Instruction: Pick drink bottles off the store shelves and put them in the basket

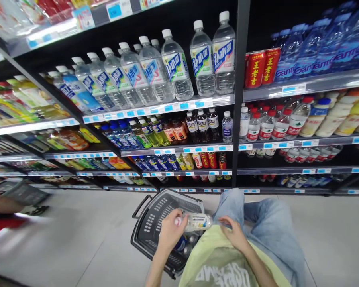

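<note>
Bottle (198,222) lies crosswise before the shirt (219,259), at the side of the basket (151,213), long axis hand to hand. From here I see the left hand (172,228) gripping its capped end; whether the right hand (233,232), curled by the base, grips I cannot tell

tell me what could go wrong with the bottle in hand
The bottle is held sideways, the left hand at its cap end, so a loose grip might let it slip. If it dropped into the basket, it could knock the bottles inside.
</note>
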The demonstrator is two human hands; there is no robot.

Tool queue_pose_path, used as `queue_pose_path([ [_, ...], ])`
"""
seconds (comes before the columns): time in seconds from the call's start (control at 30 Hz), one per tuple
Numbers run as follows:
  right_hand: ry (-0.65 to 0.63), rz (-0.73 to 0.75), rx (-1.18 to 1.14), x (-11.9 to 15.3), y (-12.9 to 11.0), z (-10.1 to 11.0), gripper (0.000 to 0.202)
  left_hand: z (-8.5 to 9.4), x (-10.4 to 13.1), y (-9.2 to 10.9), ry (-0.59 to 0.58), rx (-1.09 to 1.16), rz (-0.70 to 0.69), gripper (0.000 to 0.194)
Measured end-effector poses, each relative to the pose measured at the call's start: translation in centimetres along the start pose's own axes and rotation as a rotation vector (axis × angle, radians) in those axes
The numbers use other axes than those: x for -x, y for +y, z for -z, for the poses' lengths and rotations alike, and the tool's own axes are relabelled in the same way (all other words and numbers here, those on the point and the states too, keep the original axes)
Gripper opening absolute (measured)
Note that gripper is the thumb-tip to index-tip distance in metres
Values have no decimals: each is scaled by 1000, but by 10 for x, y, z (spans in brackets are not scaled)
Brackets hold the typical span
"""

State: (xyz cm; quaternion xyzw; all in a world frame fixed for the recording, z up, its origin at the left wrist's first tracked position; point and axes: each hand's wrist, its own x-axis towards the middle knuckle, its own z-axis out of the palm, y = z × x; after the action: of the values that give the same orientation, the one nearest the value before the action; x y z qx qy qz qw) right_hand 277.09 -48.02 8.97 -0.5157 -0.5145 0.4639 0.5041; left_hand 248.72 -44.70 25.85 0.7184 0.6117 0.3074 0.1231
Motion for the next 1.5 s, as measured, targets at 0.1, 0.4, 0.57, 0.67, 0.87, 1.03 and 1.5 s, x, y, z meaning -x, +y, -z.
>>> queue_pose_path([
  [0.1, 46, -40, -50, -2, -1, 2, 35, -12, -3, -28, -1, -119, 14, 31],
  [0.4, 15, -110, -18, 7, -11, 17, 34, -44, -5, -144, -108, -383, 340, 18],
  [0.57, -2, -71, 78, 15, -5, 21, 32, -85, 8, -195, -251, -379, 445, 17],
  [0.67, 6, -62, 96, 15, -4, 21, 29, -115, 19, -210, -344, -363, 470, 12],
  [0.87, 16, -54, 116, 14, -7, 20, 25, -156, 49, -228, -507, -372, 495, 14],
  [1.03, 36, -55, 175, 16, -14, 19, 24, -188, 69, -228, -624, -356, 547, 21],
  [1.5, 178, -163, 121, 17, -19, 8, 23, -223, 35, -220, -825, -445, 484, 25],
])
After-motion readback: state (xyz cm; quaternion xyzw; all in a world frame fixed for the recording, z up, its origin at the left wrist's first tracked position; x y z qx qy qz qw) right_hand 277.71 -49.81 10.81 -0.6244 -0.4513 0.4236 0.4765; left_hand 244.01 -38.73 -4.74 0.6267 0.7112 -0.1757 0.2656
